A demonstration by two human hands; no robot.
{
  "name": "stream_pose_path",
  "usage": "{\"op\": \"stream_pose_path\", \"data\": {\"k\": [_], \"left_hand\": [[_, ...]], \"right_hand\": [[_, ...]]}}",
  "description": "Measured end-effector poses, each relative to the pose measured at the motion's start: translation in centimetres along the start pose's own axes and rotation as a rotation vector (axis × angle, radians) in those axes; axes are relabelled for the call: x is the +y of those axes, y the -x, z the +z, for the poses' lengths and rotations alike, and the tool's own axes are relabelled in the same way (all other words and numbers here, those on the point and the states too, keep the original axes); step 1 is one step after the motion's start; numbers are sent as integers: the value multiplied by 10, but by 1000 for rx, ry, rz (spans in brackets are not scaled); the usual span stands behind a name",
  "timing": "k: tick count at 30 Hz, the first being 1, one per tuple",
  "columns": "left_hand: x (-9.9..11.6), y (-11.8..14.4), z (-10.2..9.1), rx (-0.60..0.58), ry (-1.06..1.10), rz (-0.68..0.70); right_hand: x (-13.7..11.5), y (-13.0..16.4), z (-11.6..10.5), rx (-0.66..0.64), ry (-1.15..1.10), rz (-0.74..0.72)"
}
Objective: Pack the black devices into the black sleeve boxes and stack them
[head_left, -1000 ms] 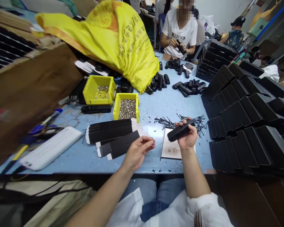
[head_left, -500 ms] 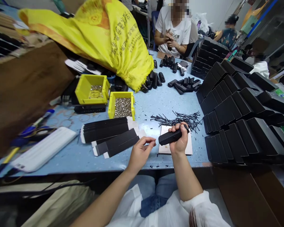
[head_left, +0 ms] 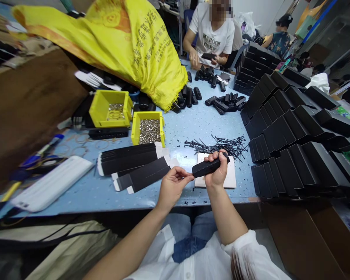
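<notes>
Low in the middle of the frame, the right hand (head_left: 217,173) grips a black case (head_left: 207,168) while the left hand (head_left: 172,186) pinches at its near end. Judging by this, something small is being fitted there; pressing it home needs the case held steady over the bench (head_left: 192,124).

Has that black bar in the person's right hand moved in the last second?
Yes. The black bar has come down from beside the heap of black pins to lie over the white card, its end now meeting the left hand.
</notes>
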State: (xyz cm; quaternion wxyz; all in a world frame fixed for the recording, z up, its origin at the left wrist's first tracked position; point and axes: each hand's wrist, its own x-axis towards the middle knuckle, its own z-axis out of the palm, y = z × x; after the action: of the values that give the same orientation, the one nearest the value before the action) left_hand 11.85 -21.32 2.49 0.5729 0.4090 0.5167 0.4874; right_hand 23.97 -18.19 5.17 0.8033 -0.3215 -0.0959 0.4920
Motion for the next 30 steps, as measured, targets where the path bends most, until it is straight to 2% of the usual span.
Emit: {"op": "stream_pose_path", "data": {"k": [2,4,6,8,10,11,13,16,18,19,21,23,24,26,28,30], "left_hand": [[-3,1,-5,-10,-99,32],[-10,-4,-20,-65,-239,91],[-18,-17,-47,-90,-512,217],[-23,-33,-82,-31,-895,320],[-24,-49,-115,-9,-1205,279],[-22,-55,-127,-21,-1297,240],[-14,-63,-140,-81,-1334,174],[9,-59,-131,-184,-1078,89],[26,-47,-112,-295,-742,-43],[33,-39,-100,-367,-552,-138],[43,-22,-77,-505,-227,-320],[42,-9,-58,-570,-84,-401],[39,-4,-52,-568,-73,-385],[30,1,-49,-569,-95,-286],[19,3,-55,-606,-130,-177],[12,4,-64,-549,-227,-99]], "right_hand": [[3,2,-4,21,25,7],[2,5,-15,12,112,-20],[-3,5,-33,-85,288,-123],[-8,0,-52,-244,508,-216],[-13,-13,-70,-334,686,-195],[-14,-22,-77,-317,741,-158],[-17,-41,-88,-177,815,-121],[-23,-54,-98,5,1017,-238],[-25,-45,-95,-22,1180,-419],[-25,-36,-90,-103,1235,-508],[-23,-13,-72,-389,1288,-625],[-19,8,-50,-683,1314,-664],[-17,16,-39,-781,1330,-680],[-15,26,-25,-874,1378,-719],[-18,29,-22,-962,1425,-724],[-23,28,-27,-1092,1463,-643]]}}
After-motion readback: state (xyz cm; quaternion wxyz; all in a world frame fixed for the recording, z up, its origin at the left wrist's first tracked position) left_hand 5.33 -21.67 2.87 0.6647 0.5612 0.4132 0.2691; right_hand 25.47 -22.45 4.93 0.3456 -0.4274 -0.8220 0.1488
